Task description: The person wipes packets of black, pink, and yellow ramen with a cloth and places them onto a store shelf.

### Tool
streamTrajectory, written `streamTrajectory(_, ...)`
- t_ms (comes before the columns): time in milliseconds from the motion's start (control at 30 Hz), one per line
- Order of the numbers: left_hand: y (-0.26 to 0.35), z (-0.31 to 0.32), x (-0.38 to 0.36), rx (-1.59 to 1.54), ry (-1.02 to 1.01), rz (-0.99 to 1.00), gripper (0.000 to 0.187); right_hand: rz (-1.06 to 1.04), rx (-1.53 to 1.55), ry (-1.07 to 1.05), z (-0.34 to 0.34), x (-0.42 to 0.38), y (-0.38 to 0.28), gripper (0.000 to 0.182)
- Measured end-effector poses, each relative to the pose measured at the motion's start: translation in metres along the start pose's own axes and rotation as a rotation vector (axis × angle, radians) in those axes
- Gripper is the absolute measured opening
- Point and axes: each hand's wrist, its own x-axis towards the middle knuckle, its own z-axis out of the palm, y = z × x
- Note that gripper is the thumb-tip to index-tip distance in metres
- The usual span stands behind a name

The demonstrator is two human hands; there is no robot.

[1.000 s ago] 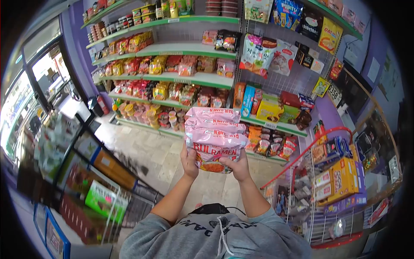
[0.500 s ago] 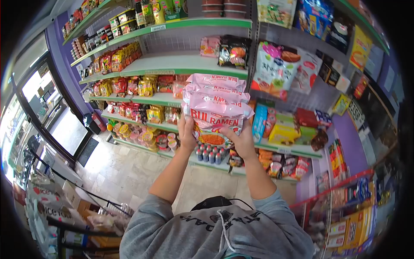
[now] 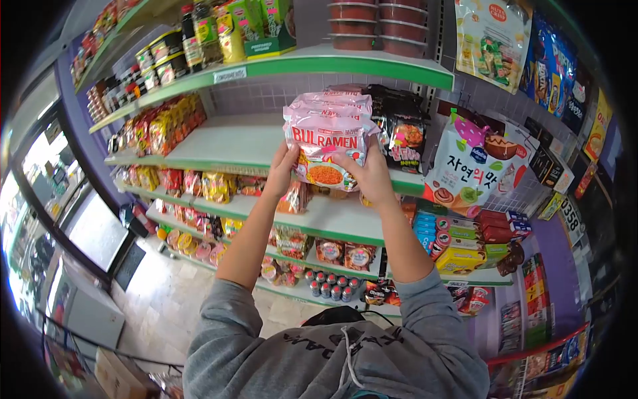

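Stack of ramen packs at frame centre, held between left hand on its left edge and right hand on its lower right, in front of the shelf. Dark noodle packs sit on that shelf just right of the stack, maybe touching it. Hanging snack bag further right. Jars and boxes on the shelf above, upper left. Cup noodles on a lower shelf, lower left. Small bottles below centre.
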Motion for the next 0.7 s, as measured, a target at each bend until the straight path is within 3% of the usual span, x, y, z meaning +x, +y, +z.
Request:
streamTrajectory(133,-0.015,-0.035,0.060,0.112,-0.161,-0.068,0.054,0.112,-0.166,0.087,0.011,0.034,0.040,0.066)
streamTrajectory(200,-0.018,-0.047,0.081,0.282,-0.374,-0.188,0.067,0.131,-0.342,0.117,0.017,0.040,0.076,0.074)
streamTrajectory(233,-0.020,-0.053,0.092,0.342,-0.495,-0.308,0.078,0.056,-0.609,0.159,0.022,0.039,0.085,0.076)
streamTrajectory(300,-0.023,-0.056,0.101,0.322,-0.574,-0.310,0.080,-0.109,-0.962,0.296,0.032,0.035,0.100,0.082)
streamTrajectory(400,-0.036,-0.069,0.128,0.401,-0.737,-0.294,0.082,-0.105,-1.045,0.481,0.048,0.037,0.079,0.083)
streamTrajectory(433,-0.040,-0.077,0.138,0.502,-0.827,-0.285,0.083,-0.113,-0.990,0.541,0.054,0.038,0.077,0.067)
streamTrajectory(533,-0.027,-0.099,0.178,0.493,-0.827,-0.461,0.083,-0.233,-1.182,0.374,0.061,0.030,0.095,0.053)
streamTrajectory(600,-0.063,-0.109,0.216,0.463,-0.743,-0.460,0.084,-0.298,-1.151,0.310,0.067,0.028,0.099,0.044)
streamTrajectory(667,-0.092,-0.109,0.247,0.398,-0.399,-0.429,0.075,-0.194,-0.977,0.194,0.078,0.024,0.094,0.047)
streamTrajectory(700,-0.113,-0.108,0.260,0.392,-0.404,-0.425,0.075,-0.148,-0.991,0.198,0.082,0.023,0.088,0.052)
